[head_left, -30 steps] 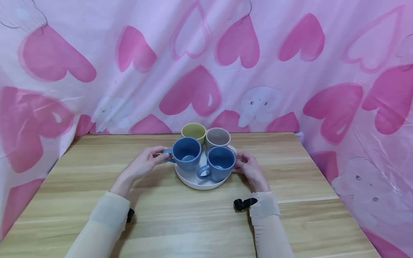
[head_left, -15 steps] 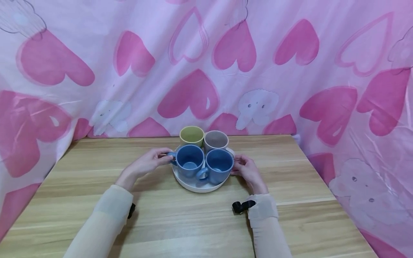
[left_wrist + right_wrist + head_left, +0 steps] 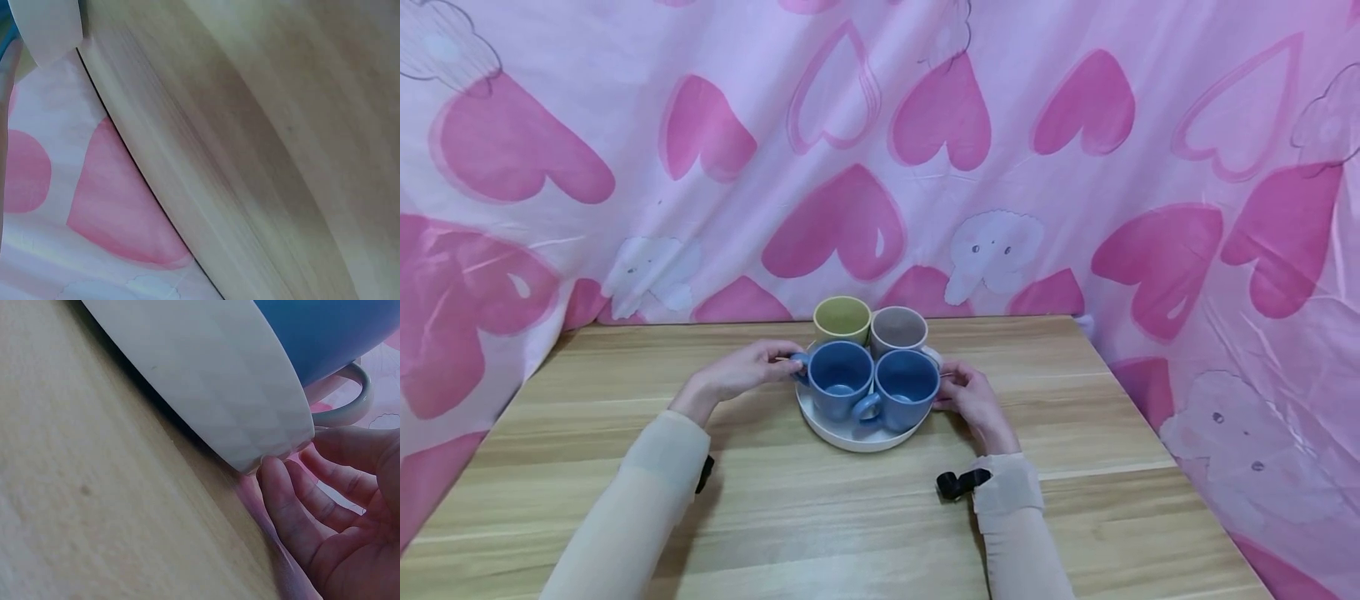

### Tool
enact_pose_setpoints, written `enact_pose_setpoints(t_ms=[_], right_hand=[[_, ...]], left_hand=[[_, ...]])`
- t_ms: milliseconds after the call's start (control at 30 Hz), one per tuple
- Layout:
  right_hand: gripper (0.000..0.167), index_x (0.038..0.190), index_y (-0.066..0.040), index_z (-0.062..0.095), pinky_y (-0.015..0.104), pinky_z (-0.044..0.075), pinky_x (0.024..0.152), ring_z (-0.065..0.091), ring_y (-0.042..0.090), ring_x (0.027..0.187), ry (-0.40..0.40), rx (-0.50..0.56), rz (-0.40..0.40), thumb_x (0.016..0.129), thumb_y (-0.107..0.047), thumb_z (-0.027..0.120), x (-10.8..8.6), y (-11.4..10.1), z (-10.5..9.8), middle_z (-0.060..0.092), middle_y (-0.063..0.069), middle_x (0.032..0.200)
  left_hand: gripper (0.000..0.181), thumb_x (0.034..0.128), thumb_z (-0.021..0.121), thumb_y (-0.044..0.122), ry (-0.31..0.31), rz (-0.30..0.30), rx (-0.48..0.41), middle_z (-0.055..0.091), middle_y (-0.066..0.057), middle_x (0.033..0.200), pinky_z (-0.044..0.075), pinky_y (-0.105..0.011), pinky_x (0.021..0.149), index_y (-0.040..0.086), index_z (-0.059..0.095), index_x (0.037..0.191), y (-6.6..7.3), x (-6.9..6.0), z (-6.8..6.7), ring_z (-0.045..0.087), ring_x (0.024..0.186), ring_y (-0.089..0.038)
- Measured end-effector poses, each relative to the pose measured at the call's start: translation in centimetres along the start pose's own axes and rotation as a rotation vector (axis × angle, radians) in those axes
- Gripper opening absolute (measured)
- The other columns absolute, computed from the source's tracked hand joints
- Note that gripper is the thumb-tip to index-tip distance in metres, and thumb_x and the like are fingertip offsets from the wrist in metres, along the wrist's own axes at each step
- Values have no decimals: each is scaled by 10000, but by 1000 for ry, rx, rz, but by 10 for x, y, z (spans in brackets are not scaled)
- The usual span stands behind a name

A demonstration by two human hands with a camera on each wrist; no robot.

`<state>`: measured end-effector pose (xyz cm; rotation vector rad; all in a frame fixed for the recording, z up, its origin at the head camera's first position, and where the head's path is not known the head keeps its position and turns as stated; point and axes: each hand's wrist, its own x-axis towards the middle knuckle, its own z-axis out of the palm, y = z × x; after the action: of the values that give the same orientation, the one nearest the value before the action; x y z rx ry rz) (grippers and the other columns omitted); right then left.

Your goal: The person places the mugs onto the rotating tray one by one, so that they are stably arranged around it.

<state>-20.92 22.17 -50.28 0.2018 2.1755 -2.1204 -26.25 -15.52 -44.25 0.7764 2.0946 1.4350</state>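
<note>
Four-part grouping aside, several mugs crowd a round white tray. My left hand pinches the handle of the left blue mug, which stands in the tray's front left. Beside it is a second blue mug, its handle towards the left mug. Behind them are a yellow-green mug and a grey mug. My right hand holds the tray's right edge. In the right wrist view, its thumb and fingers meet the tray's faceted wall. The left wrist view shows almost none of the left hand.
The wooden table extends around the tray, its back edge close behind the mugs. A pink cloth with hearts hangs behind and at both sides. Black wrist devices sit by the cuffs.
The left blue mug has come down and slightly right onto the tray, close to the other blue mug. My left hand moved with it; the right hand keeps its place at the tray. The head view shifted slightly.
</note>
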Motion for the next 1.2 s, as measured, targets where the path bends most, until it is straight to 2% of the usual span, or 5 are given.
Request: enact_pose_setpoints(t_ms=[233,533,733,900,1200], right_hand=[[251,1183,59,560,338,585,703,642,197,750,-11,21,-1,935,43,592,0,0,2,630,140,967],[236,1172,50,563,326,586,676,634,191,727,-3,12,0,938,36,592,3,-1,1,630,135,953],[243,1190,22,577,350,588,704,644,213,765,-3,-9,7,949,0,598,5,-1,-1,633,158,1004],[254,1210,6,576,373,585,738,641,233,795,-3,-27,18,959,-26,598,6,-1,-4,623,172,1042],[280,1247,73,507,394,572,788,636,243,817,4,27,7,985,-24,524,-1,-9,-14,593,203,1033]], left_hand=[[276,1012,552,196,-13,-25,4,638,-99,1127,398,-492,1032,55,624,1238,-2,4,-2,565,1088,-262],[288,1005,568,212,33,-40,53,606,-95,1191,419,-441,1023,92,611,1263,1,5,-1,534,1134,-264],[420,977,615,269,56,-26,80,558,-43,1343,391,-431,1065,142,546,1372,1,6,-1,486,1259,-231],[554,933,677,311,50,-34,25,516,-37,1397,382,-428,1074,147,481,1425,3,6,-1,451,1302,-235],[587,966,632,264,100,-20,-8,417,18,1501,300,-494,1116,231,393,1502,7,-16,5,342,1394,-208]])
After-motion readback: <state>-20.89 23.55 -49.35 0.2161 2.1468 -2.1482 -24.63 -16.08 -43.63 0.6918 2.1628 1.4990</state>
